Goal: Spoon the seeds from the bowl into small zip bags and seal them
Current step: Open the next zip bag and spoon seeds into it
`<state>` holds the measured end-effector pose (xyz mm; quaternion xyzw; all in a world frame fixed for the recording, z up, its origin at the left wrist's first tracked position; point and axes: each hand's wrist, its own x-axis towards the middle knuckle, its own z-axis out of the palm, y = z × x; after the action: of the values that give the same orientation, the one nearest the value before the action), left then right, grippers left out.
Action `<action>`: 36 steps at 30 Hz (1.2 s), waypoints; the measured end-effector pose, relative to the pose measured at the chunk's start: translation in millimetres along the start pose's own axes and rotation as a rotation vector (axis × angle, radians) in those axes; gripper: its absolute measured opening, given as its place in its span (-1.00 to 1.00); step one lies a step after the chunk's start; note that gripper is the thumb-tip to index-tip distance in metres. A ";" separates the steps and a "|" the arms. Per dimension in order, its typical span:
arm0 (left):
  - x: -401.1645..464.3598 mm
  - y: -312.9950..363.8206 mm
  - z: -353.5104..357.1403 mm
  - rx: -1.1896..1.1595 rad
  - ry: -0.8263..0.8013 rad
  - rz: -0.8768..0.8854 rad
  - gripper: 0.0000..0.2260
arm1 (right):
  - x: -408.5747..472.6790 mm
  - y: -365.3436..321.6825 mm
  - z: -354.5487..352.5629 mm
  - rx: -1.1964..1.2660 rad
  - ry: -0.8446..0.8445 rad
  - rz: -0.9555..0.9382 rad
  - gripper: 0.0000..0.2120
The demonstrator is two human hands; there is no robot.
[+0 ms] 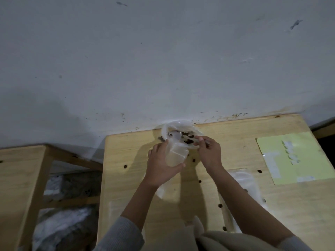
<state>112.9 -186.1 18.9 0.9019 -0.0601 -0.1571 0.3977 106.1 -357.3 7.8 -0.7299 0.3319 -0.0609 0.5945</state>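
Note:
A white bowl (166,128) with dark brown seeds (188,137) stands at the far edge of the wooden table (235,200), against the wall. My left hand (161,163) holds a small clear zip bag (176,155) upright just in front of the bowl, fingers curled round its sides. My right hand (208,153) pinches the handle of a clear plastic spoon (178,135), whose head lies over the bowl's left side above the bag's mouth. Whether the spoon carries seeds I cannot tell.
A stack of clear zip bags (244,182) lies under my right forearm. A yellow sheet (293,156) with white labels rests at the right. Several loose seeds dot the tabletop. A second wooden table (18,171) stands left, with white bundles (59,227) below.

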 end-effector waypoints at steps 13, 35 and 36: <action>0.8 -3.3 -0.8 0.039 0.015 0.033 -0.14 | -0.6 -11.0 -1.2 0.249 0.049 0.306 -0.76; -35.0 14.8 -5.1 0.039 0.127 0.044 -0.20 | -46.5 -31.3 -63.4 0.199 0.116 -0.126 -0.79; -38.7 14.2 -5.7 0.036 0.134 0.045 -0.19 | -41.3 -27.5 -59.7 0.165 0.117 -0.107 -0.78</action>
<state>78.5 -182.7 42.1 0.9158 -0.0565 -0.0860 0.3883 56.7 -381.7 62.5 -0.6904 0.3206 -0.1622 0.6279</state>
